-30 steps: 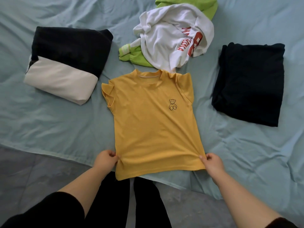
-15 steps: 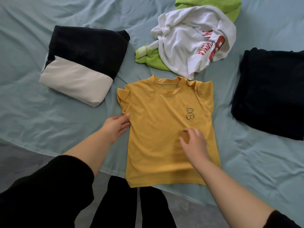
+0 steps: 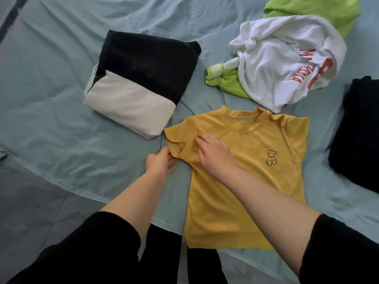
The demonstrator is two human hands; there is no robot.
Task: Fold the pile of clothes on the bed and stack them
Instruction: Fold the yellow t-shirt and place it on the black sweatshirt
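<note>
1. The yellow shirt point(image 3: 242, 191) lies flat, front up, on the bed point(image 3: 61, 119), its hem at the near edge.
2. The left hand point(image 3: 161, 163) pinches the shirt's sleeve point(image 3: 174, 144).
3. The right hand point(image 3: 215, 154) rests flat on the shirt beside that sleeve, fingers straight.
4. A folded black-and-white garment point(image 3: 139, 83) lies just beyond the sleeve.
5. A crumpled white shirt point(image 3: 283, 62) lies on a green garment point(image 3: 231, 85) beyond the collar.
6. A folded black garment point(image 3: 359, 132) lies to the right.

A yellow bear-print T-shirt point(image 3: 215, 218) lies flat, face up, nearest. Beyond it a crumpled white sweatshirt point(image 3: 276, 64) overlaps a green garment point(image 3: 315, 11). A folded black-and-white garment point(image 3: 139, 78) lies left, a folded black garment point(image 3: 359, 130) right.
</note>
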